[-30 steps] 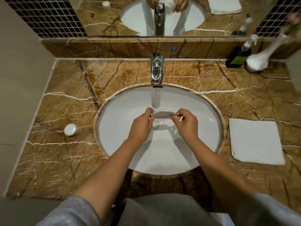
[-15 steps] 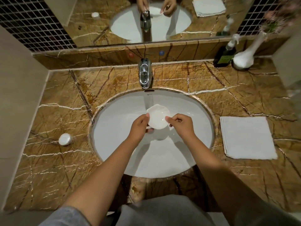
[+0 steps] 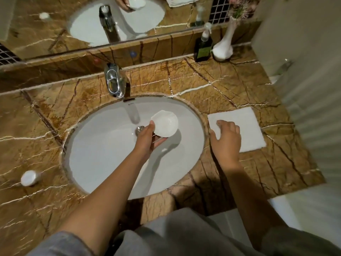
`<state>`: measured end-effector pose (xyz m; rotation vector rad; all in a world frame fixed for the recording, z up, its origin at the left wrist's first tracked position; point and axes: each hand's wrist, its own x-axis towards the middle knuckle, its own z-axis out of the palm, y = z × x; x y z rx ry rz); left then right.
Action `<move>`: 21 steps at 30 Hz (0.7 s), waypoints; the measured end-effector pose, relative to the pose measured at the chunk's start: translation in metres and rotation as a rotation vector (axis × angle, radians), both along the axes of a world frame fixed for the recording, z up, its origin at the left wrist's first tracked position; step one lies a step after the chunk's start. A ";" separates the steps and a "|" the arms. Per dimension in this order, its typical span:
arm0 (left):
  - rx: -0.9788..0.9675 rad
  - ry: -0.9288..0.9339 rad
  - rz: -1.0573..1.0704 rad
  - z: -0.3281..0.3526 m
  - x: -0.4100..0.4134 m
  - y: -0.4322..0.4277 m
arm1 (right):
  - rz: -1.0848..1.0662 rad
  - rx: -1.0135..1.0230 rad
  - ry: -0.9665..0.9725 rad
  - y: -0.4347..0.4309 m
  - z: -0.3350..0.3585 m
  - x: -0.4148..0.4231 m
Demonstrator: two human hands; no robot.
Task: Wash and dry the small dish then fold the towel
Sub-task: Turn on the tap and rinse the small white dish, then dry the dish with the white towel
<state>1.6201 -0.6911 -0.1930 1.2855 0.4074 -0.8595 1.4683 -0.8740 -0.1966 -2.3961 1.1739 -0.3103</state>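
Observation:
The small white dish (image 3: 165,125) with a wavy rim is tilted over the white sink basin (image 3: 103,148), and my left hand (image 3: 147,140) holds it by its near edge, thumb on the rim. My right hand (image 3: 226,142) has its fingers spread over the near left corner of the folded white towel (image 3: 245,126), which lies flat on the marble counter to the right of the sink. Whether the fingers touch the towel I cannot tell. No water runs from the chrome faucet (image 3: 115,83).
A dark soap pump bottle (image 3: 203,48) and a white vase (image 3: 223,47) with flowers stand at the back right. A small white round lid (image 3: 29,178) lies on the counter at the left. A mirror runs along the back; a pale wall rises at the right.
My right hand has let go of the dish and moved right to the towel. My left hand alone now holds the dish, tilted up. The camera has swung right.

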 end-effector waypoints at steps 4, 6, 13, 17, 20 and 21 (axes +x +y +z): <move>-0.015 0.030 -0.015 -0.001 -0.010 -0.023 | 0.056 -0.097 0.129 -0.001 -0.006 -0.008; -0.014 0.030 -0.040 -0.001 -0.014 -0.031 | 0.037 -0.101 0.109 -0.001 -0.008 -0.008; -0.027 0.005 -0.114 0.004 -0.025 -0.047 | 0.112 -0.197 0.144 -0.010 -0.008 -0.001; -0.029 0.014 -0.149 0.003 -0.030 -0.051 | -0.120 0.184 -0.092 -0.042 0.008 -0.004; -0.012 0.005 -0.159 0.003 -0.032 -0.054 | -0.386 0.551 -0.272 -0.081 0.021 -0.018; -0.011 0.000 -0.161 0.003 -0.032 -0.055 | -0.443 0.585 -0.273 -0.093 0.024 -0.023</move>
